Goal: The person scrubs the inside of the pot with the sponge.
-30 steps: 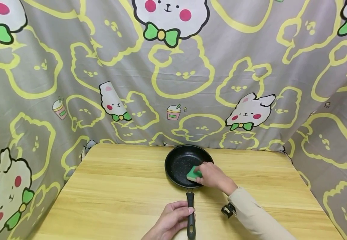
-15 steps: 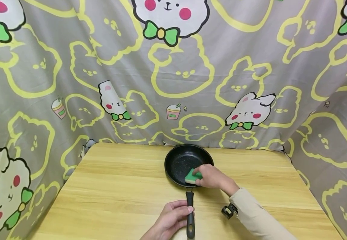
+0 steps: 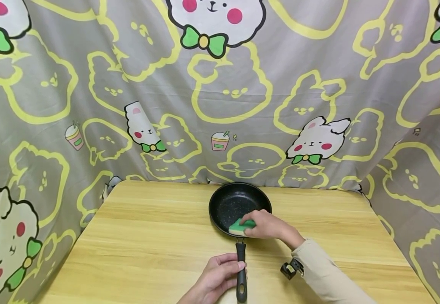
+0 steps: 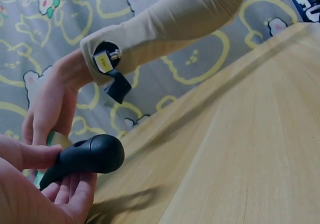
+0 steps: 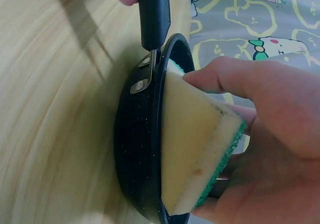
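A black speckled frying pan lies on the table, its handle pointing toward me. My left hand holds that handle, thumb on top and fingers beneath, as the left wrist view confirms near the rounded handle end. Inside the pan, near its handle side, my right hand grips a green-and-cream scouring sponge. The right wrist view has the sponge tilted against the pan's inner wall, cream side facing the camera. Thumb and fingers pinch its edges; part of the green layer is hidden.
The wood-patterned table extends to both sides of the pan. A grey cartoon-print curtain hangs behind and at the sides, close to the pan's far rim. A black wrist device sticks out from my right sleeve.
My right hand has slid the sponge left and nearer to me across the pan, toward the handle side. The left hand keeps its hold and the pan stays almost still.
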Motion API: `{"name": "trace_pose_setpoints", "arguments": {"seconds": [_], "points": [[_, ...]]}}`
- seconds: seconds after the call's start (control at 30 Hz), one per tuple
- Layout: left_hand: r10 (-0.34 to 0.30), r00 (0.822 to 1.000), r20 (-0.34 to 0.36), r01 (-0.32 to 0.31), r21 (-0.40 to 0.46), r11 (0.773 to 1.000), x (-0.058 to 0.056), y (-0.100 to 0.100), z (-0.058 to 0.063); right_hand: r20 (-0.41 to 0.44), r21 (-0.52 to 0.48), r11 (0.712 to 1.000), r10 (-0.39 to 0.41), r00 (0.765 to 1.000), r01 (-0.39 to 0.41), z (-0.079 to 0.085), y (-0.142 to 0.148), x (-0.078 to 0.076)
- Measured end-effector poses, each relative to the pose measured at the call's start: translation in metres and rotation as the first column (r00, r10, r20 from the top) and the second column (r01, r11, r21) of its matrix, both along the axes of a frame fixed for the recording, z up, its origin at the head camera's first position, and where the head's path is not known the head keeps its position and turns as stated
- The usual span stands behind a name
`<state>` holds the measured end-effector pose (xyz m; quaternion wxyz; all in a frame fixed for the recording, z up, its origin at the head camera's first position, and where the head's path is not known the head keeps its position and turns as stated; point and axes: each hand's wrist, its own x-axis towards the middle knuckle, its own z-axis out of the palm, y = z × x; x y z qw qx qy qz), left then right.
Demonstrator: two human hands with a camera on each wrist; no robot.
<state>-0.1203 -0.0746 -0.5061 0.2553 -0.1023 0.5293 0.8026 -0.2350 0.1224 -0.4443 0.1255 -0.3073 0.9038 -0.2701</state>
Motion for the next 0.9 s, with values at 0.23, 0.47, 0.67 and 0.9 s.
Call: {"name": "trace_pose_setpoints", "arguments": {"seconds": [0.23,0.47,0.67,0.9], "points": [[-0.006,1.0,-0.01,0.006,0.009,1.0,0.0,-0.001,-0.001,0.008,-0.052,0.998,0.03,1.0,-0.029,-0.001,-0.003,0.001],[-0.015,1.0,-0.026,0.015,0.018,1.0,0.0,-0.001,-0.001,0.034,-0.07,0.997,0.029,0.999,-0.026,-0.002,-0.007,0.002],[-0.016,1.0,-0.018,0.016,0.0,1.0,0.0,-0.001,0.001,0.093,-0.085,0.996,-0.005,0.996,0.013,0.002,-0.012,0.005],[-0.015,1.0,-0.009,0.015,-0.009,1.0,0.0,-0.001,0.001,0.098,-0.102,0.993,-0.049,0.994,0.059,-0.002,-0.018,0.006]]}}
